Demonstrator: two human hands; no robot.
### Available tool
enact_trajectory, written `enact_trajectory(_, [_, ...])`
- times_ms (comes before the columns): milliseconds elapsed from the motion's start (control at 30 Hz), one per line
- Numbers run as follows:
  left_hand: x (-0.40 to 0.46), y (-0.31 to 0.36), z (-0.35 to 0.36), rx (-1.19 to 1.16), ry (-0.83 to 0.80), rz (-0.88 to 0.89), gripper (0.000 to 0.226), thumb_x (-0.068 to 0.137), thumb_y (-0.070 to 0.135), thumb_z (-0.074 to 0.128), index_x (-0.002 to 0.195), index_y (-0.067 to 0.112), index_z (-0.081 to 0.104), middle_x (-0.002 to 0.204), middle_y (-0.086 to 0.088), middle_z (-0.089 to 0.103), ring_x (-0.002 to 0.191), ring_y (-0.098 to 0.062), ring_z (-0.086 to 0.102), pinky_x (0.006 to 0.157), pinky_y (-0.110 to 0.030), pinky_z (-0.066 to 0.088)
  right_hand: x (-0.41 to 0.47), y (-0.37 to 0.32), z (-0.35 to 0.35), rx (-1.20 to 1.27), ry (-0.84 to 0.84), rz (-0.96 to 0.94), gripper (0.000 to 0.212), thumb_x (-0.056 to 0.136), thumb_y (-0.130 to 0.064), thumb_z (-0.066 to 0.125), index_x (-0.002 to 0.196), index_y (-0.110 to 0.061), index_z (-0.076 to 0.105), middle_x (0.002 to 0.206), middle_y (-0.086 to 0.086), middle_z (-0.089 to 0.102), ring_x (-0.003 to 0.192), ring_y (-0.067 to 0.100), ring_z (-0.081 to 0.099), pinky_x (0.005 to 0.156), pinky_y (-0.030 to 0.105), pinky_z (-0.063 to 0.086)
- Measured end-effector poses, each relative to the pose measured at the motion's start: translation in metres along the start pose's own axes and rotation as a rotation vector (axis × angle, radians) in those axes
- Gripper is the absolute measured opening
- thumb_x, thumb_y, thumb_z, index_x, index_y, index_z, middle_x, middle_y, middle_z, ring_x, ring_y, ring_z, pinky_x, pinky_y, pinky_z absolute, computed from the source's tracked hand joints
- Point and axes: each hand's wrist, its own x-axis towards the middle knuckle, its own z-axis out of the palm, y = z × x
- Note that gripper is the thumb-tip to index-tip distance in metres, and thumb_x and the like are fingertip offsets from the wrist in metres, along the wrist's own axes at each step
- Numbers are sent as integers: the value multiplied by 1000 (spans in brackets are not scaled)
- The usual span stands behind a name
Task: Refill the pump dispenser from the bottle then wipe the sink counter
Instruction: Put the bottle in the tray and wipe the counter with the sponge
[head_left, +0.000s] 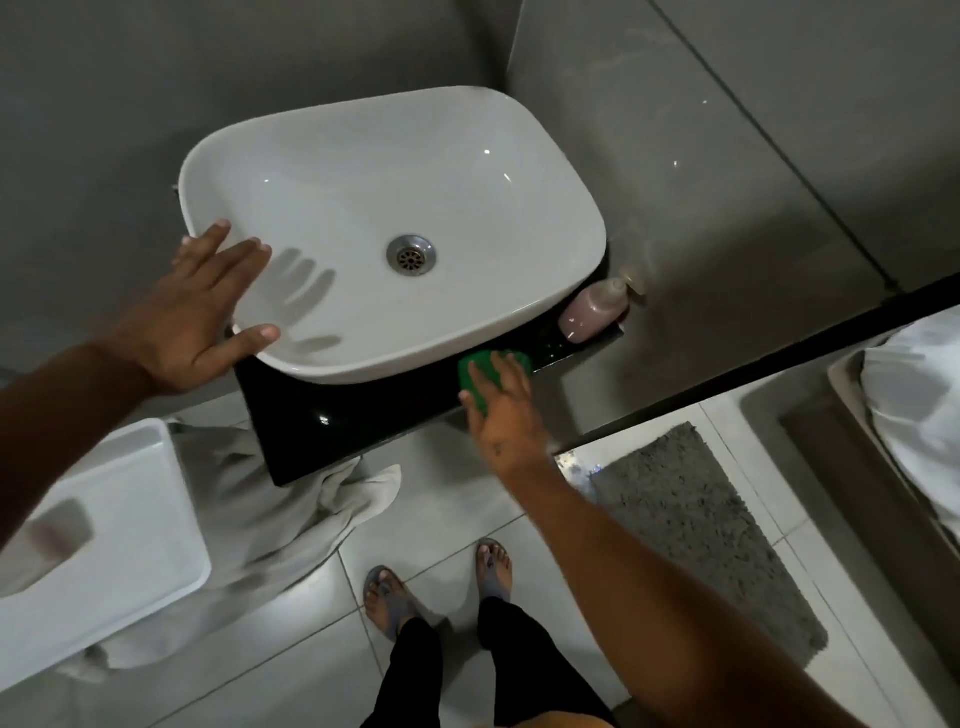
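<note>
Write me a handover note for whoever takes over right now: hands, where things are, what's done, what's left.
Left hand: open, palm resting on the rim of the white oval ceramic basin.
Right hand: pressing a green cloth flat on the glossy black counter, just in front of the basin.
Pink-filled clear pump dispenser: on the counter's right end, against the wall. No refill bottle in view.
Done: refill apparently finished; can't confirm.
Left: wipe the rest of the counter.

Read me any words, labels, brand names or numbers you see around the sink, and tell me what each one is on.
None can be read.
Pump dispenser: pinkish bottle, no label legible, too blurred to tell.
Green cloth under the right hand: no print visible.
Basin and black counter: no markings.
</note>
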Motion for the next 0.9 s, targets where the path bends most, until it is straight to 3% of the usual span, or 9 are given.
enact_trajectory(167, [-3,15,-17,30,-90,-46,105,94,79,20,156,-5,32,159,-30,37,154,-51,17,124,-63,16,-45,-90,67,-82,-229,-290,47,102,-28,51,149,-23,49,164,10,31,154,30,17,125,41,19])
enact_trajectory(267, [-3,21,-21,21,-137,-84,99,95,73,30,159,-3,27,164,-27,31,157,-46,10,126,-61,15,-49,-130,92,-105,-302,-427,47,100,-21,52,148,-23,49,164,11,31,154,32,18,124,43,20])
enact_trajectory(367, [-3,21,-21,9,-142,-109,94,96,66,32,161,0,22,167,-24,26,159,-41,5,127,-59,13,-43,-126,88,-116,-335,-514,47,98,-23,56,145,-22,53,162,11,34,153,32,22,121,42,27])
enact_trajectory(433, [-5,22,-21,1,-134,-115,93,96,65,31,161,0,21,168,-23,25,159,-41,4,127,-58,13,-35,-98,71,-110,-338,-491,49,98,-25,57,146,-25,52,164,7,33,154,29,20,122,38,27])
enact_trajectory(533, [-8,24,-17,-13,-113,-132,92,97,65,30,161,1,20,168,-22,24,159,-39,3,128,-57,13,-15,-41,31,-64,-194,-262,43,101,-28,57,143,-20,57,161,12,38,152,33,24,124,35,22])
enact_trajectory(700, [-15,29,-15,-22,-100,-164,88,99,66,28,162,4,19,169,-20,23,159,-40,3,127,-59,15,8,5,-10,-82,-12,20,48,99,-32,60,143,-12,56,158,18,38,149,38,28,121,47,31])
enact_trajectory(800, [-20,40,-11,-53,-42,-212,83,101,60,30,161,2,23,167,-22,26,158,-43,7,126,-59,17,-6,-25,10,-136,-35,5,54,100,-37,56,149,-15,49,162,18,32,152,37,20,123,45,27])
enact_trajectory(900, [-24,47,-5,-87,-7,-284,80,103,57,32,162,3,21,169,-19,22,159,-39,5,128,-57,13,-25,-75,42,-171,-164,-155,54,100,-35,53,152,-20,45,164,17,27,153,36,16,123,44,26])
